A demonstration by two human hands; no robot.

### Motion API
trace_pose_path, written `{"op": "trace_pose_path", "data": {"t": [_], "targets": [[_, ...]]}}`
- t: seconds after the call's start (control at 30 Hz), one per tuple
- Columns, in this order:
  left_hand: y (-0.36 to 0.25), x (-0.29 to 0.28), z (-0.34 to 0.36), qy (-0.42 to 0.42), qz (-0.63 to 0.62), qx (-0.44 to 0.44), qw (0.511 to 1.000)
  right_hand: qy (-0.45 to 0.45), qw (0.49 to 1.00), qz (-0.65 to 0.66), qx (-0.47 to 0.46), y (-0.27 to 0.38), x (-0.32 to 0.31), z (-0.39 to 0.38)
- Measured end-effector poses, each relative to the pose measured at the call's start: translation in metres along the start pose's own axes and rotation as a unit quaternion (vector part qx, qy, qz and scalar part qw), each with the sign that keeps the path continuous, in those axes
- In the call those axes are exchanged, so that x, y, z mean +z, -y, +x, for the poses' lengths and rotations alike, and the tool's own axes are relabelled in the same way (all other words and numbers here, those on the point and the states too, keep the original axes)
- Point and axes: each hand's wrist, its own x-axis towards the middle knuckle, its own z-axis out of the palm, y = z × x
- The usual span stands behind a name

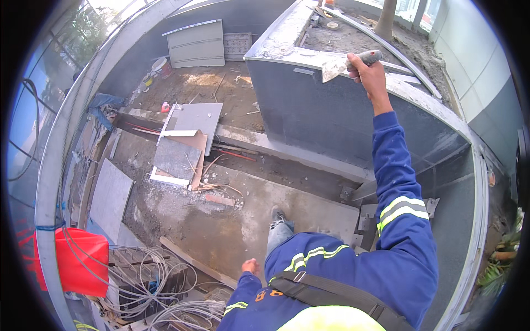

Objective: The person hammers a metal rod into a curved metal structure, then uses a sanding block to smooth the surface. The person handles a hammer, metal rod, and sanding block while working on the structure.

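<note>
My right arm stretches up and forward over a dark grey wall (331,118). In my right hand (369,77) is a pointing trowel (333,68), closed in my fingers around its grey handle. Its pale, mortar-smeared blade points left, next to the wall's white, dusty top edge (309,58); I cannot tell whether it touches. My left hand (251,266) hangs low by my side, its fingers curled in, with nothing seen in it. Below it lies the concrete walkway (243,220).
A long trench (309,179) runs along the wall's foot. Left of it lie loose grey panels (179,154), rubble and a brick piece (220,199). Coiled cables (160,287) and a red cloth (74,262) are at lower left. A curved metal frame (72,121) rises at left.
</note>
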Motion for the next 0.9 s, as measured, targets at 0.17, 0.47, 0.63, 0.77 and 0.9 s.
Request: {"op": "trace_pose_path", "data": {"t": [0.17,0.47,0.63,0.77,0.9], "targets": [[-0.253,-0.003,0.045,-0.004,-0.017,0.196,0.980,0.003,0.997,-0.055,0.046,0.002,0.108,0.123],[-0.414,-0.002,0.042,-0.043,-0.050,0.288,0.955,0.000,0.998,-0.060,0.017,-0.167,0.352,0.281],[-0.358,0.007,0.043,-0.033,0.086,0.114,0.989,0.087,0.986,0.003,0.139,-0.193,0.369,0.341],[-0.332,0.003,0.050,-0.017,0.146,0.056,0.988,-0.014,0.939,-0.342,0.040,-0.184,0.297,0.381],[-0.355,-0.015,0.082,-0.005,0.215,0.002,0.977,-0.012,0.955,-0.279,0.103,-0.173,0.267,0.391]]}}
